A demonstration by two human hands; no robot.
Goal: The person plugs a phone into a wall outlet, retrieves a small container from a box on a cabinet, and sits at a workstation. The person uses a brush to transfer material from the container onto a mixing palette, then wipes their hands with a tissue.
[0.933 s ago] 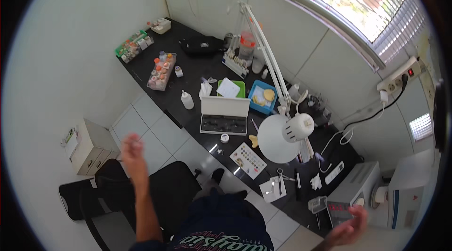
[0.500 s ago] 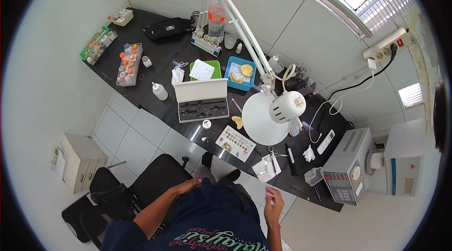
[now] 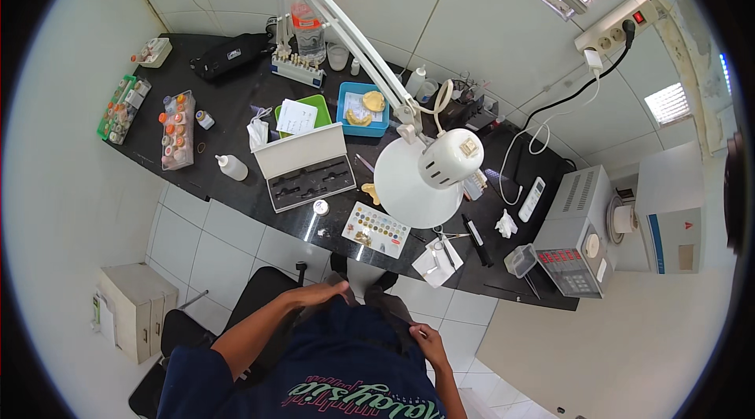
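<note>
My left hand [image 3: 324, 293] lies at the front of my left hip, fingers stretched out against the dark trousers, with nothing seen in it. At my right hip, my right hand [image 3: 429, 342] has its fingers curled in by the hem of the shirt; whatever they may hold is hidden. Both hands are apart from the black worktop [image 3: 338, 242]. Ahead of them on its front part lie a card with rows of coloured dots [image 3: 377, 229], a white paper with tools [image 3: 437, 262], scissors-like forceps [image 3: 447, 235] and a small white round jar [image 3: 321, 207].
A white desk lamp [image 3: 425, 175] overhangs the worktop. Behind are an open case [image 3: 308, 183], a blue tray [image 3: 363, 130] with dental plaster models and a green tray [image 3: 321, 104]. A small furnace-like machine [image 3: 572, 222] stands right. Black chairs [image 3: 271, 293] are behind left.
My right hand has come in from the right to my hip, its fingers now curled there. The left stays near the left hip. The view has shifted, moving the worktop leftward and up.
</note>
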